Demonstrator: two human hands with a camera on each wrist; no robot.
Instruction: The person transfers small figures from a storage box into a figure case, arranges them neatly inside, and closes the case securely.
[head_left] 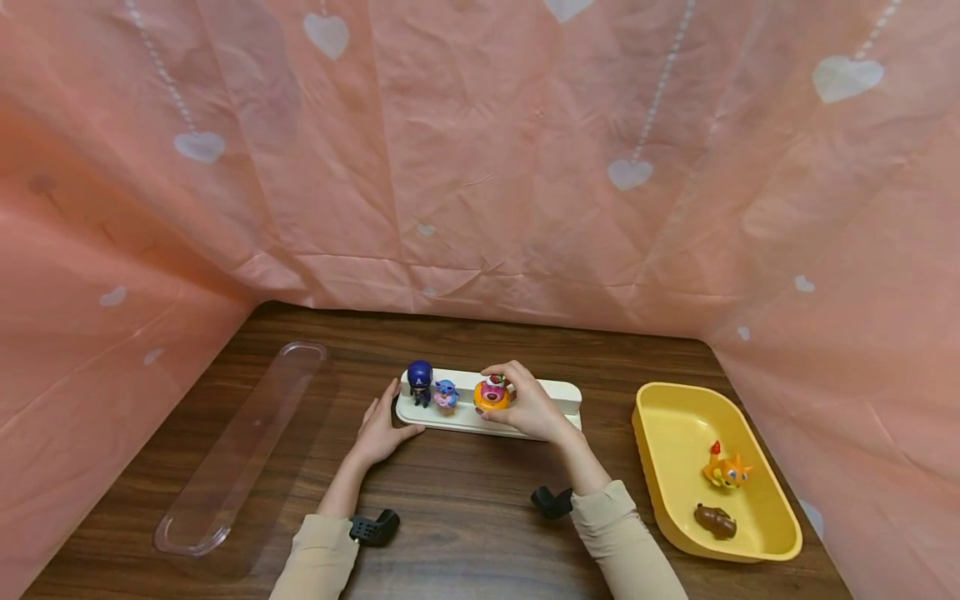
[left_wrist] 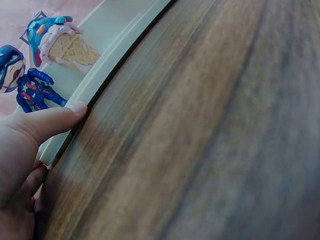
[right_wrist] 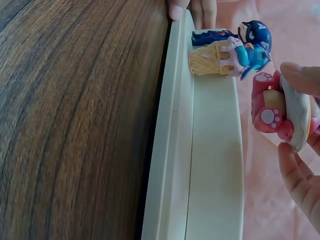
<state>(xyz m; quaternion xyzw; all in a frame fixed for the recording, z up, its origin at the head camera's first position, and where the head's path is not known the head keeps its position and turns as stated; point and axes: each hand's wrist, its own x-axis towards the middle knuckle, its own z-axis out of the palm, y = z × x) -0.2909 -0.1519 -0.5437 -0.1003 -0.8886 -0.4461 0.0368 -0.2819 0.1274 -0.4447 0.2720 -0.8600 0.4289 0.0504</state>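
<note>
A white stepped display stand (head_left: 465, 423) lies on the table. My left hand (head_left: 381, 435) is at its left end, thumb touching the front edge and the other fingers stretched along the end. Standing on the stand near that hand are a blue-helmeted hero figurine (head_left: 420, 383) and a blue creature figurine on an ice-cream cone (head_left: 446, 397). My right hand (head_left: 534, 407) pinches a pink bear figurine (right_wrist: 270, 107) with an orange ring around it. In the right wrist view the bear is held above the stand, its feet showing; fingers hide part of it.
To the right is a yellow tray (head_left: 652, 467) holding an orange dragon-like figurine (head_left: 727, 473) and a brown figurine (head_left: 716, 521). A long clear plastic cover (head_left: 240, 454) lies at the left. Pink curtains (head_left: 480, 167) hang behind and along both sides of the wooden table (head_left: 450, 517).
</note>
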